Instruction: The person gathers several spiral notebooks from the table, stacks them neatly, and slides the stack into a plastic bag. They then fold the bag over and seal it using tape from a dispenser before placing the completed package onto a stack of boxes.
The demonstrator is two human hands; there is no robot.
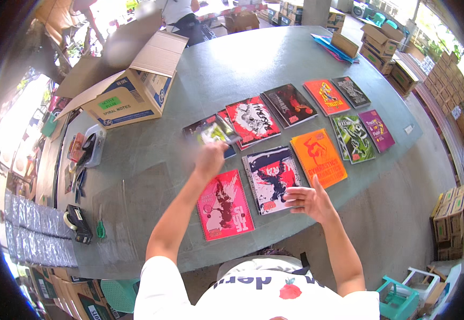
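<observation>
My left hand (209,160) reaches over the table and grips the near edge of a dark notebook (206,127) with a green and white picture, slightly blurred. Beneath and beside it, a red, white and black notebook (253,120) lies flat. My right hand (312,201) is open, fingers spread, above the lower right corner of a spiral notebook (269,173) with a dark figure on white and red. An orange notebook stack (317,154) lies just beyond that hand. Nearest me is a pink spiral notebook (224,205).
Further notebooks, including a black and red one (290,104) and a purple one (376,130), lie at the right. An open cardboard box (130,98) stands at the left, near a clear plastic bin (94,146), a tape dispenser (78,224) and green-handled scissors (101,229).
</observation>
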